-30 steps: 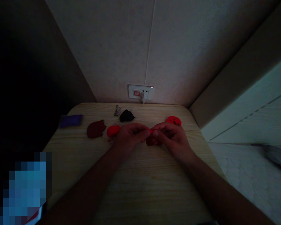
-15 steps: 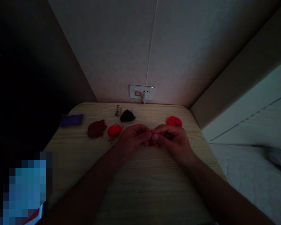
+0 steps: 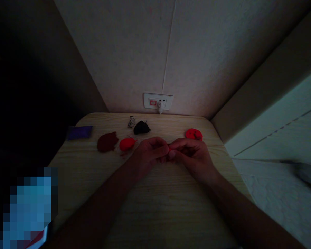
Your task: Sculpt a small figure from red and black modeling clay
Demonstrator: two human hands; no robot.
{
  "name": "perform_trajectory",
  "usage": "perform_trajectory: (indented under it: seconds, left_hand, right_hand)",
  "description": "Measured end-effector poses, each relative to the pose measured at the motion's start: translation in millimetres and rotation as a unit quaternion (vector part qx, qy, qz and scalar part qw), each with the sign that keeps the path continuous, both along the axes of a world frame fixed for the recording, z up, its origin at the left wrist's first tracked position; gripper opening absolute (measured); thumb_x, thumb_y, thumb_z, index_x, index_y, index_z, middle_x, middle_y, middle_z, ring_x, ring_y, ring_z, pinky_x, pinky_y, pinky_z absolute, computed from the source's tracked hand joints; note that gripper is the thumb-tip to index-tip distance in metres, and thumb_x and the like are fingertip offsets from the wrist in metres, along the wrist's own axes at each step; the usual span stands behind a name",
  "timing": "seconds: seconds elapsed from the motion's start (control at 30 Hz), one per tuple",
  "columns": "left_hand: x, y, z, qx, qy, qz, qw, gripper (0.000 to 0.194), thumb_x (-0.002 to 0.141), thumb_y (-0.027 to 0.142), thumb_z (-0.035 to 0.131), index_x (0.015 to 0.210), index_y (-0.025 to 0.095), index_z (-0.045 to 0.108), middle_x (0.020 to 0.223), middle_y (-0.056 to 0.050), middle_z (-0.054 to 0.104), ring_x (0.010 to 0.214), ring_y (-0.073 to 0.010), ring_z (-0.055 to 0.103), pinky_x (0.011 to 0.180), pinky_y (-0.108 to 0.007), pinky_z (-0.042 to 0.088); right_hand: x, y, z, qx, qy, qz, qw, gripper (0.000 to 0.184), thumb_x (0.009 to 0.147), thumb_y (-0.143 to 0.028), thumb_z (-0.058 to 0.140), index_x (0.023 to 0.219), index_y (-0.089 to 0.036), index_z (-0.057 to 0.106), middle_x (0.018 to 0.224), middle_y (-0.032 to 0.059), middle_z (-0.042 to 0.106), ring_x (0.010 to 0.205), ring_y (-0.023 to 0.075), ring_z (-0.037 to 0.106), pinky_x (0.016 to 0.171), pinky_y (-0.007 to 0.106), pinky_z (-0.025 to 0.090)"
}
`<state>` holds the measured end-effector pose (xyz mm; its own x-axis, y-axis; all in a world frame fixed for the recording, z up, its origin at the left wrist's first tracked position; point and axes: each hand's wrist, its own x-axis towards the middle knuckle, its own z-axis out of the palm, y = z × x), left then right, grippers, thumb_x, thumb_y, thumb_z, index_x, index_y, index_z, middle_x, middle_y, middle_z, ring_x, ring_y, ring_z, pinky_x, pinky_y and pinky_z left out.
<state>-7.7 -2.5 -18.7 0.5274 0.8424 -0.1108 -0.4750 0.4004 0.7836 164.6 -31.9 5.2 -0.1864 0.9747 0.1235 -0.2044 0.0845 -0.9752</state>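
Note:
Over the middle of the wooden tabletop point(image 3: 150, 204), my left hand point(image 3: 152, 150) and my right hand point(image 3: 191, 154) meet at the fingertips. Both are closed on a small piece of red modelling clay point(image 3: 170, 150), mostly hidden by the fingers. Beyond my right hand lies a flat red clay disc point(image 3: 194, 134) with dark marks like a face. Left of my left hand sits a bright red clay lump point(image 3: 126, 144), and beside it a flattened dark red clay lump point(image 3: 107, 142). A black clay lump point(image 3: 141, 128) rests farther back.
A purple packet point(image 3: 80, 132) lies at the table's left edge. Next to the black lump is a small speckled wrapper point(image 3: 131, 122). On the wall behind, a socket point(image 3: 158, 101) has a plug in it. A blurred-out bright screen point(image 3: 31, 207) shows at lower left.
Both hands stay almost in place, their fingertips shifting slightly around the red clay. The view has moved a little; the things on the table lie as before.

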Motion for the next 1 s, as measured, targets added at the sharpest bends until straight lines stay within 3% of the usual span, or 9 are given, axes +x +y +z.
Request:
perform_trajectory:
  seconds: [0.4,0.73,1.0]
  left_hand:
    - [0.7,-0.7,-1.4,-0.012,-0.024,-0.012,1.000,0.043,0.064,0.042,0.097,0.081,0.016,0.068,0.066,0.001,0.067,0.059,-0.0102,0.055,0.060,-0.024,0.040]
    - [1.3,1.5,0.5,0.001,-0.022,-0.002,1.000,0.030,0.064,0.026,0.092,0.078,0.016,0.068,0.062,0.003,0.065,0.056,-0.0088,0.054,0.057,-0.023,0.039]
    - [1.5,-0.7,2.3,0.003,-0.015,0.003,1.000,0.031,0.062,0.024,0.092,0.079,0.016,0.067,0.065,0.003,0.066,0.057,-0.0083,0.055,0.057,-0.022,0.041]
  right_hand:
    - [0.3,0.3,0.2,0.008,0.040,0.021,0.999,0.020,0.073,-0.027,0.095,0.089,-0.022,0.083,0.077,0.0013,0.082,0.067,0.0133,0.076,0.065,0.023,0.065]
    - [0.8,-0.4,-1.3,0.011,0.030,0.030,0.999,0.016,0.076,-0.023,0.092,0.090,-0.023,0.083,0.082,0.0017,0.082,0.075,0.0152,0.079,0.075,0.027,0.066]
    - [-0.8,-1.3,0.8,0.014,0.024,0.010,1.000,0.015,0.075,-0.023,0.092,0.088,-0.023,0.083,0.081,0.0017,0.082,0.071,0.0150,0.079,0.072,0.025,0.067]
